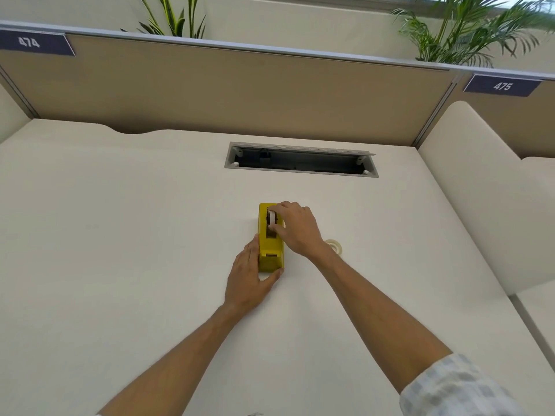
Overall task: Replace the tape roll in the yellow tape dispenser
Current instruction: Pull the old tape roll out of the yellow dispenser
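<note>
Grip status: L hand (244, 280) lies flat against the left side and near end of the yellow tape dispenser (271, 250), fingers straight along its left wall, thumb spread across under the near end. Not curled round it, just pressing/bracing. R hand (295, 228) comes over from the right w/ fingers curled down onto the white tape roll (272, 219), pinching it where it sits in the dispenser's far slot. Roll looks upright on edge; can't tell if fully seated or partly lifted.

Left to right across frame:
- Upper left: dark label "474" (30, 42) on the tan partition (240, 94). Plant leaves (177, 19) stick up behind the partition, left of centre.
- Centre: dispenser stands on the white desk (120, 235), slightly right of frame centre, long axis running away from the camera. Well behind it, a rectangular cable slot (300, 160) cut into the desk, dark inside.
- Just right of the R wrist: second tape roll (335, 245), pale/clear, lying flat on the desk, partly hidden by the wrist. Near the dispenser, not touching it.
- Lower right: R forearm ends in a pale checked sleeve (456, 388).
- Upper right: label "475" (502, 85), palm fronds (468, 34) above, a cream side divider (480, 190) at the desk's right edge.
</note>
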{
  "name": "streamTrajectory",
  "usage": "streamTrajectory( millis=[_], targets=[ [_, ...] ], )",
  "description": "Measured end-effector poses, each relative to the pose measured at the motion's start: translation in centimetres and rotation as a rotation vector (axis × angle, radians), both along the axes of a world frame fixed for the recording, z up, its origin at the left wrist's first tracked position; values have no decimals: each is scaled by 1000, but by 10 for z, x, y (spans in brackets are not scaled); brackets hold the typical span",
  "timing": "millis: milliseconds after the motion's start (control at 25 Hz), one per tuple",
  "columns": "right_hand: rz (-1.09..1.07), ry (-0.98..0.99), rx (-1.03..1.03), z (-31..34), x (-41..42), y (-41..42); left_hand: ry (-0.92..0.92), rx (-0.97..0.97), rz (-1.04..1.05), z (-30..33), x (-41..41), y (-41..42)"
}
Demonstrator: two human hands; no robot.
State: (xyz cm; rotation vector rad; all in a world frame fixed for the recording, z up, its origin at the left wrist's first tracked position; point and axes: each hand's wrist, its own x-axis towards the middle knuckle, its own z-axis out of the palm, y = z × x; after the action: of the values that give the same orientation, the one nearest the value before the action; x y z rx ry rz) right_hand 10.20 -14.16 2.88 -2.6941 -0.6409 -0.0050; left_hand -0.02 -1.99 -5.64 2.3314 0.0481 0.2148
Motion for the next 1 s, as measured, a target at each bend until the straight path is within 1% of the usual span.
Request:
streamTrajectory(
  millis=[80, 200, 280, 440, 560, 720, 880, 1000],
  targets=[
    [-4, 5, 24, 0, -2, -2, 19, -24, -36, -1, 1, 5],
    [-19, 13, 73, -1, -6, -4, 92, -125, -92, 3, 2, 12],
    [-25, 26, 81, -1, -6, -5, 106, -146, -105, 4, 2, 14],
    [-19, 46, 55, 2, -5, -4, 105, -146, -23, 4, 1, 8],
    [-20, 52, 50, 3, -4, -3, 77, -111, 12, 4, 0, 4],
    [-9, 68, 71, 4, -4, -2, 64, -112, -18, 6, -2, 6],
    [-11, 62, 119, 0, -7, -5, 101, -136, -72, 7, 0, 11],
    [-1, 68, 91, 0, -6, -4, 98, -127, -59, 5, 0, 11]
  ],
)
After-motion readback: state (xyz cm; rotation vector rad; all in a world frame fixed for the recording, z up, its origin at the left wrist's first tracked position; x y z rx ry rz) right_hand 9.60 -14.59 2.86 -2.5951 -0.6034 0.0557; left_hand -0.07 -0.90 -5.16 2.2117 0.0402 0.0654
